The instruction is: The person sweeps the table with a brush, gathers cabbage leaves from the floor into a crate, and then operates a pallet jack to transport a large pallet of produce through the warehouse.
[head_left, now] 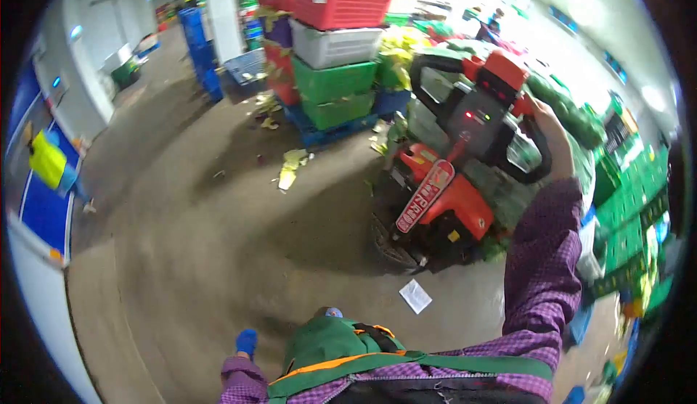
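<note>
One arm point(543, 251) outstretched fwd, R hand point(551, 125) on truck handle point(473, 119)

The right arm point(537, 288) reaches forward and up from the lower right, the forearm rising steeply. A purple checked sleeve point(544, 241) covers it almost to the right wrist point(562, 164), where bare skin begins. The right hand point(548, 124) is raised well ahead of the body, leaning inward to the left, in a grip with its fingers partly hidden. The left arm point(243, 382) hangs low, only the end of its matching sleeve showing. A blue shape point(247, 342) lies just beyond that cuff; whether it is the left hand, gloved, cannot be told.
</note>
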Motion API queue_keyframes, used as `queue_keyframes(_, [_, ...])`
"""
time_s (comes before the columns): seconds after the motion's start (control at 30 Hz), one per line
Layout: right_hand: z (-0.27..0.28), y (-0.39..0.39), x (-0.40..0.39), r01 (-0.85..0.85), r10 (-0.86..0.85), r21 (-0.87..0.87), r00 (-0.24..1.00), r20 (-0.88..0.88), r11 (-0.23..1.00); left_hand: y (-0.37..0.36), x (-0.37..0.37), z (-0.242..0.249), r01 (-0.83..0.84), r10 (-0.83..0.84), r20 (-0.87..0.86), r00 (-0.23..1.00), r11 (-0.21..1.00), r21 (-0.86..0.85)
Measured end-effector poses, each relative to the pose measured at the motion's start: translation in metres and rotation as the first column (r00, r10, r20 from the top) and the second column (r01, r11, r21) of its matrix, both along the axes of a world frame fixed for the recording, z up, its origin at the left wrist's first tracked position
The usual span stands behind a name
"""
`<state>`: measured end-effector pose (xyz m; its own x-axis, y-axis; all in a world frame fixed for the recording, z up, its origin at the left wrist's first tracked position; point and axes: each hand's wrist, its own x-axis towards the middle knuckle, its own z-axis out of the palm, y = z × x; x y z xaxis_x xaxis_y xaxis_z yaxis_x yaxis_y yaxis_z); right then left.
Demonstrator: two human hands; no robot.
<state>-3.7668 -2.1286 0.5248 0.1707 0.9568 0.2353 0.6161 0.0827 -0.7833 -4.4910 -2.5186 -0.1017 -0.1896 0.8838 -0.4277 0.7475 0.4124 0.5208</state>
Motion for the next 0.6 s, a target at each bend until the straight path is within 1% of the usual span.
queue_keyframes(0.03, [0.001,-0.006,-0.003,0.013,-0.013,0.0,1.0,-0.003,1.0,0.016,0.011,0.0,-0.057,0.048,0.192,0.98,0.997,0.042])
queue_keyframes(0.07, [0.002,-0.015,-0.007,0.027,-0.027,0.001,1.0,-0.009,1.0,0.038,0.018,0.001,-0.122,0.085,0.381,0.921,0.99,0.073])
queue_keyframes(0.1, [0.003,-0.022,-0.011,0.042,-0.042,0.002,0.999,-0.015,0.999,0.058,0.022,0.007,-0.078,0.042,0.374,0.926,0.994,0.081])
queue_keyframes(0.17, [0.007,-0.033,-0.024,0.052,-0.052,0.011,0.999,-0.013,0.999,0.09,0.031,0.022,-0.142,0.119,0.482,0.868,0.99,0.012])
queue_keyframes(0.2, [0.007,-0.042,-0.033,0.051,-0.051,0.007,0.999,-0.016,0.999,0.105,0.027,0.03,-0.115,0.092,0.491,0.866,0.993,0.018])
queue_keyframes(0.23, [0.008,-0.054,-0.047,0.048,-0.048,0.009,0.998,-0.027,0.999,0.125,0.02,0.035,-0.053,0.064,0.494,0.867,0.998,-0.038])
queue_keyframes(0.27, [0.008,-0.068,-0.062,0.105,-0.105,-0.038,0.994,0.014,0.994,0.146,0.012,0.039,0.01,0.037,0.492,0.87,0.996,-0.093])
queue_keyframes(0.3, [0.01,-0.088,-0.082,0.088,-0.095,-0.121,0.994,-0.055,0.989,0.163,0.006,0.038,-0.019,0.067,0.448,0.892,0.994,-0.111])
queue_keyframes(0.33, [0.01,-0.108,-0.105,0.062,-0.09,-0.204,0.988,-0.127,0.977,0.181,-0.002,0.039,0.006,0.043,0.449,0.893,0.994,-0.107])
queue_keyframes(0.4, [0.002,-0.144,-0.147,0.048,-0.069,-0.202,0.993,-0.1,0.978,0.217,-0.024,0.044,0.217,-0.152,0.319,0.935,0.959,-0.181])
queue_keyframes(0.43, [-0.006,-0.16,-0.168,0.017,-0.044,-0.2,0.99,-0.131,0.98,0.239,-0.034,0.045,0.38,-0.338,0.218,0.916,0.904,-0.196])
queue_keyframes(0.47, [-0.012,-0.176,-0.189,-0.015,-0.017,-0.199,0.987,-0.158,0.98,0.259,-0.041,0.044,0.403,-0.361,0.219,0.907,0.895,-0.193])
queue_keyframes(0.53, [-0.02,-0.208,-0.227,-0.036,-0.04,-0.367,0.979,-0.198,0.929,0.288,-0.05,0.035,0.455,-0.432,0.201,0.879,0.887,-0.084])
queue_keyframes(0.6, [-0.02,-0.233,-0.274,-0.032,-0.062,-0.459,0.98,-0.189,0.888,0.312,-0.054,0.028,0.375,-0.351,0.298,0.888,0.927,-0.024])
